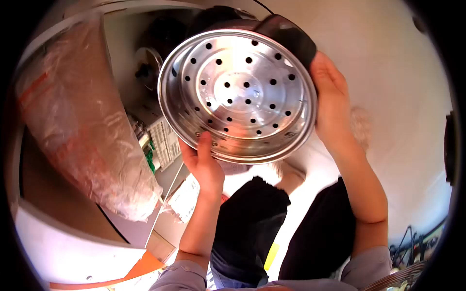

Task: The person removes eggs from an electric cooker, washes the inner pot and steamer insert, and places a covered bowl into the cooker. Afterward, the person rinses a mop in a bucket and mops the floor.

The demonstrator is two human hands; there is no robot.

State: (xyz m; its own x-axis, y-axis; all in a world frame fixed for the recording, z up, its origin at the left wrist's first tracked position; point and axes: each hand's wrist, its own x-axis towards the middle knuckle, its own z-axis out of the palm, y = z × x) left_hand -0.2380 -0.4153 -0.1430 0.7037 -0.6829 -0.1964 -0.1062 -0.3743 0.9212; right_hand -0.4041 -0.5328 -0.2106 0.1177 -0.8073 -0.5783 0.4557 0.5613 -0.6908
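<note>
Steamer [238, 92], in the head view, is raised between both hands, its holed face toward the camera. The left hand [206, 167] is clamped on its lower rim; the right hand [332, 92] meets its right edge beside a black part [291, 39], fingers too hidden to tell their grip.

There are two hands [206, 167] [332, 92], one perforated tray [238, 93] and one plastic bag [87, 116].

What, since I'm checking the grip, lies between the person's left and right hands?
In the head view, the perforated metal pan lies between the left hand and the right hand; the left thumb laps over its rim.
</note>
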